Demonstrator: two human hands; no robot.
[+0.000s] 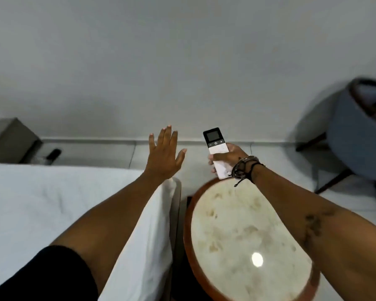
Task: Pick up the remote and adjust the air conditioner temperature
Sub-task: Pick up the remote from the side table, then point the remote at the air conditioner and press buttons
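Observation:
My right hand (228,158) grips a slim white remote (216,146) around its lower half, holding it upright in the air beyond the round table. The remote's dark screen and a row of buttons face me, top end pointing at the white wall. My left hand (164,155) is raised to the left of the remote, palm away, fingers spread, holding nothing. Dark bracelets circle my right wrist. No air conditioner is in view.
A round marble-topped side table with a wooden rim (188,235) stands below my right arm. A bed with a white sheet (52,203) lies at the left. A grey box (9,141) sits by the wall, a blue chair (356,135) at the right.

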